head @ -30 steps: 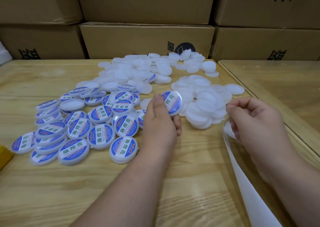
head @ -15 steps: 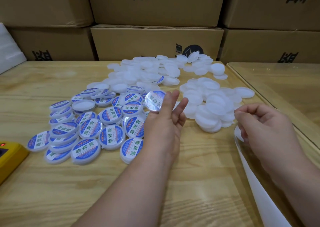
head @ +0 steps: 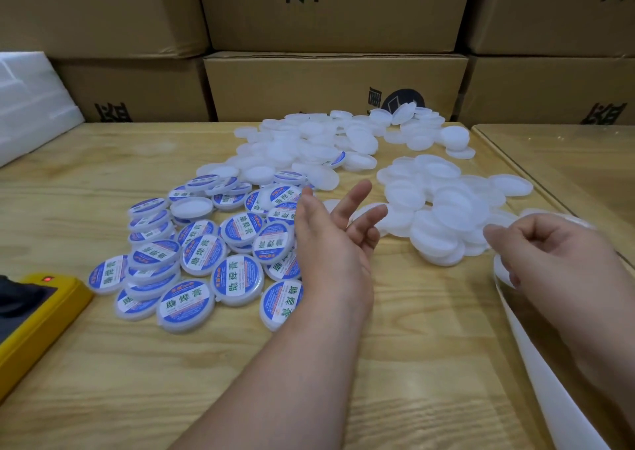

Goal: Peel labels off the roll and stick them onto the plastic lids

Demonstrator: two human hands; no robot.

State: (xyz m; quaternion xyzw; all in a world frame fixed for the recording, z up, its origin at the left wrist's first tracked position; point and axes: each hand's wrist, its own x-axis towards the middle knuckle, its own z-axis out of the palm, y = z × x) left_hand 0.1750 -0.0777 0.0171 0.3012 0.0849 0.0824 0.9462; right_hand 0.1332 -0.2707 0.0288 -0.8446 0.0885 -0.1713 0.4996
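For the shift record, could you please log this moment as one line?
left hand open, empty, beside labelled lids | right hand pinching backing strip | plain lids waiting

At centre left of the frame, the labelled lids (head: 237,279) show blue rings around white bands with green characters and orange-red print. The bare lids (head: 443,209) at upper right are translucent white on the pale, wood-grained surface (head: 137,381). Brown cardboard boxes (head: 330,85) with black characters fill the top, and a yellow device (head: 37,322) with a red light sits at lower left.

Table: we see a pale wooden table (head: 103,181) with visible grain.
Boxes: brown cardboard boxes (head: 335,85) stand stacked behind it.
Left edge: a yellow device (head: 41,315) shows a small red light.
Far left: white foam (head: 31,102).
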